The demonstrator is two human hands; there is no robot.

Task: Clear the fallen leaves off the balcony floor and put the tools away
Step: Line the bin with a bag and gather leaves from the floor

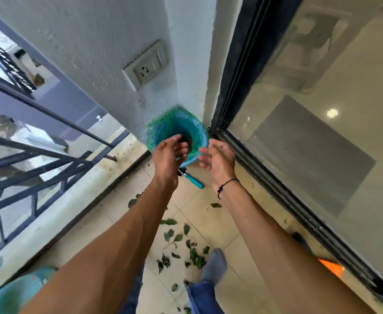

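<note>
Noted the left grip (168, 152) open, fingers loosely curved, nothing visibly held, poised over the mouth of the round blue bin lined with a translucent green plastic bag (161, 132). Noted the right grip (217, 155) likewise open and empty, just right of the left one and beside the bin's rim, with a thin black cord bracelet (228, 184) at its wrist. Glimpsed dark leaf litter (187, 139) down inside the bin, just past the left grip's fingertips. Counted many fallen green leaves (195, 257) scattered well behind both grips, near the grey-socked foot (215, 266), so judged the clearing far from finished. Feared several slips from here: catching the loose bag edge with a curled finger and dragging the liner, or the light bin, over; losing dry leaves to a gust, past the rim or out under the dark metal railing (50, 159) far left of the grips; treading on the small teal-handled tool (194, 179) lying just below and between the grips; skidding in socks on leaves and crumbs. Could not make out the tool's head, hidden under the left wrist. Found underfoot a cream tiled balcony floor (231, 223), dusty and speckled with debris along the edges. Found beyond the grips a rough white plastered wall (95, 41) with a grey socket plate (146, 64), the bin tucked into its corner. Found right of the grips a black-framed sliding glass door (310, 132), with something orange (331, 267) at its foot.
</note>
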